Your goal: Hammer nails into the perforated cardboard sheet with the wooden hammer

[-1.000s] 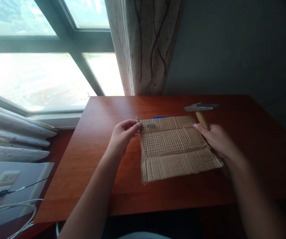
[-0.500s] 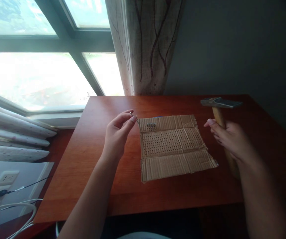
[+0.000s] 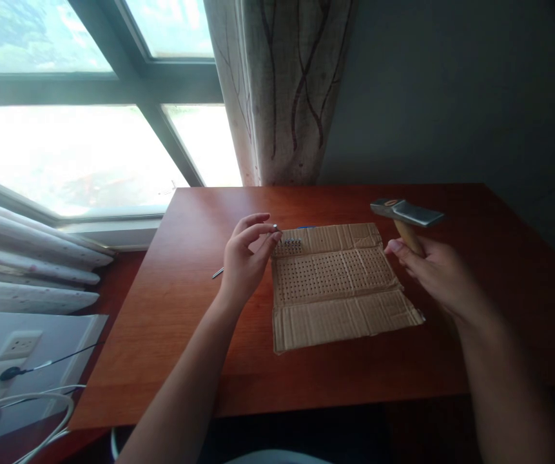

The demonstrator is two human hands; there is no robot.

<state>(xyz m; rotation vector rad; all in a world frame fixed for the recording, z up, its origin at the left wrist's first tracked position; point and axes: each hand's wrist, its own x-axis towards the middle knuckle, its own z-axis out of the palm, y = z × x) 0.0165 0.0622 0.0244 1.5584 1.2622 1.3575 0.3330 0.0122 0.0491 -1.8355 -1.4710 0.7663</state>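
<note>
My left hand (image 3: 245, 261) pinches a nail (image 3: 275, 227) between thumb and index finger, its head up, over the upper left corner of a piece of cardboard (image 3: 345, 319). Rows of small holes cover the middle of this creased sheet. Several silver nails (image 3: 292, 242) stand in its upper left part, just right of my fingertips. My right hand (image 3: 439, 274) is wrapped around the wooden handle of a hammer (image 3: 412, 213), raised to the right of the cardboard with its metal head on top. The lower handle is hidden in shadow.
The cardboard lies on a reddish-brown wooden table (image 3: 171, 335). A thin metal piece, apparently a nail (image 3: 218, 273), lies left of my left wrist. Something blue (image 3: 306, 227) peeks out behind the cardboard. White cables (image 3: 57, 412) and a wall socket (image 3: 19, 345) are at the lower left.
My left hand has moved right with the nail, which is now over the cardboard's corner. The hammer has shifted left and its head has tilted. A thin metal piece on the table has come into view.
</note>
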